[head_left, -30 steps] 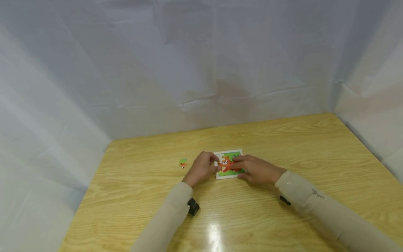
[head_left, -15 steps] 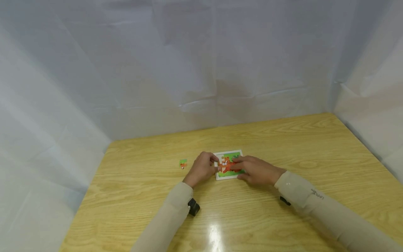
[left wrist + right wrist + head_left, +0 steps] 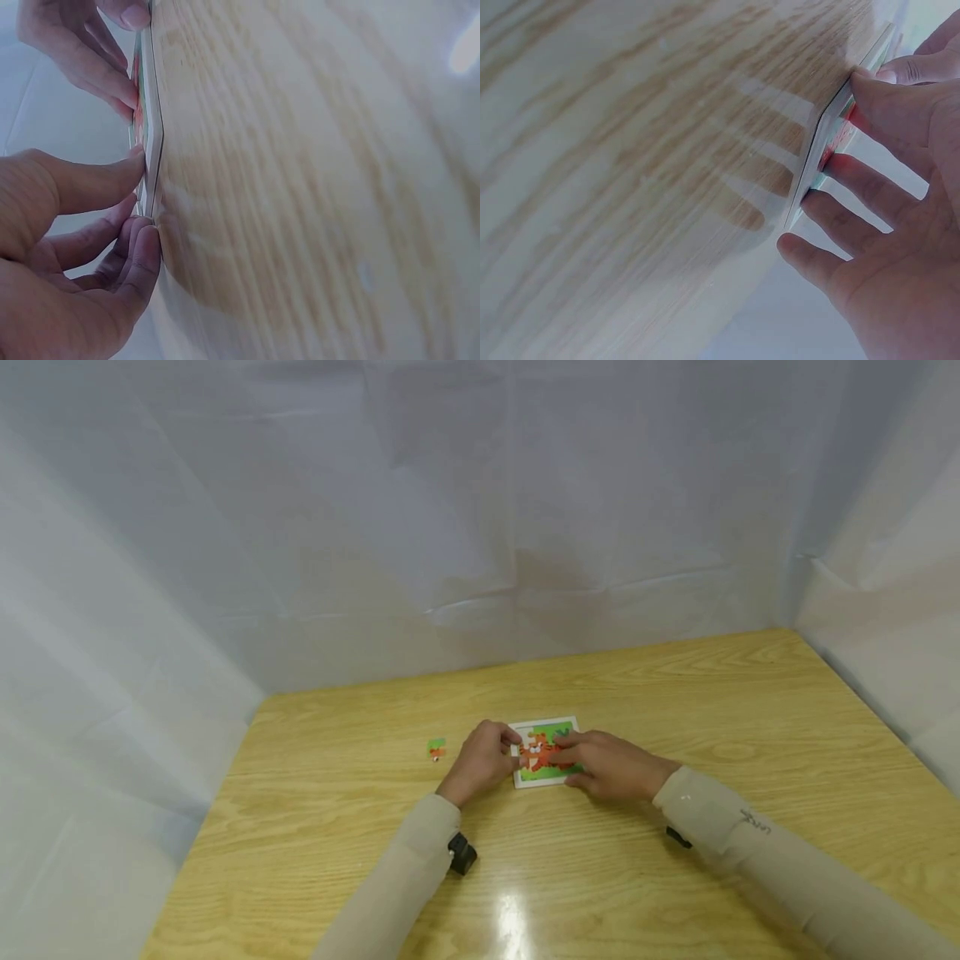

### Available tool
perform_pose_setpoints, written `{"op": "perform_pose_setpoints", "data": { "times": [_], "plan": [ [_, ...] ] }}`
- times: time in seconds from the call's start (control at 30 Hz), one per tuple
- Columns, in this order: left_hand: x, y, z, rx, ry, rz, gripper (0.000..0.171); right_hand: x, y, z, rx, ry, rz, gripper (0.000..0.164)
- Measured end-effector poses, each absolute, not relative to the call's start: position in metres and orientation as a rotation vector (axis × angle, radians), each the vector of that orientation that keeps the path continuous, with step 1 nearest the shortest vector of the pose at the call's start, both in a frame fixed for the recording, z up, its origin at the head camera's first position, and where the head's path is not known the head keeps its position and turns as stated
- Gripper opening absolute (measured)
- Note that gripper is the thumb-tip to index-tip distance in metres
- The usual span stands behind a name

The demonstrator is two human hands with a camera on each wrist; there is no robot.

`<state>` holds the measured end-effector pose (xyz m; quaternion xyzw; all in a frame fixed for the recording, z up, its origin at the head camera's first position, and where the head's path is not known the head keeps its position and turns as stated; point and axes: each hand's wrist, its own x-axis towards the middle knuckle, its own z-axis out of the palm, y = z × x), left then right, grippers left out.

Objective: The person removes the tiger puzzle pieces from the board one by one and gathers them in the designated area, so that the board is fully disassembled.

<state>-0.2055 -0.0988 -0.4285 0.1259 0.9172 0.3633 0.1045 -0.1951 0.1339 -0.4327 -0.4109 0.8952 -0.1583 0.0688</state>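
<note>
A small tray jigsaw puzzle (image 3: 538, 774) with a white frame and an orange tiger on green lies flat on the table. Its upper left part, near the tiger's head, shows pale backing. At its left edge my left hand (image 3: 483, 762) has its thumb on the face and curled fingers against the side of the frame (image 3: 154, 124). Across the right part, my right hand (image 3: 618, 766) rests spread, fairly straight fingers on the picture, with its thumb at the near edge of the frame (image 3: 823, 135). The fingers hide part of the tiger.
Left of the puzzle lies a loose green and orange puzzle piece (image 3: 436, 748), possibly more than one together. The wooden table (image 3: 315, 827) runs back to a white sheet (image 3: 390, 543), with more sheeting at both sides. Each wrist wears a black camera (image 3: 461, 853).
</note>
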Motion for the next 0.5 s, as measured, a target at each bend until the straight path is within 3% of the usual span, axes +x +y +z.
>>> {"op": "perform_pose_setpoints", "data": {
  "times": [0.5],
  "plan": [
    [-0.205,-0.0988,-0.4289,0.379,2.723,1.073,0.025,-0.1946,0.1333,-0.432,-1.238,2.689,-0.501,0.039]
  ]
}}
